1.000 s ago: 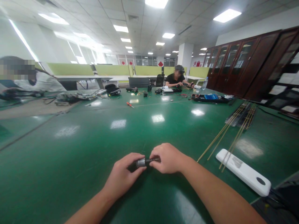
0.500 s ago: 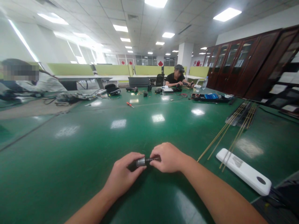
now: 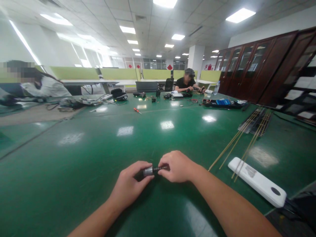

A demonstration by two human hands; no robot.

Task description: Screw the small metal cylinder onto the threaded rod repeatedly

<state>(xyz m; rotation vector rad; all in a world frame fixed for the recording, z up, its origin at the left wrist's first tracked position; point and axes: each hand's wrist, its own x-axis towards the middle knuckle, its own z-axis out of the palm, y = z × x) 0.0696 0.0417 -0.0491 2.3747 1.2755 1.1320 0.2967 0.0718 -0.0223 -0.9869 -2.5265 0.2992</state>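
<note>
The silver cylinder (image 3: 148, 171) lay sideways in the left hand (image 3: 129, 182), held between the thumb on its near side and the fingers on its far side. A dark ribbed shaft (image 3: 155, 170) ran from its right end to the right hand (image 3: 176, 167), whose fingers were pinched narrowly around it. Both hands were at the green counter (image 3: 98, 154); whether the cylinder touched the surface, I could not tell.

At the upper left of my view, the head (image 3: 23, 69) of the pale-topped person (image 3: 46, 86) has shifted slightly rightward.
</note>
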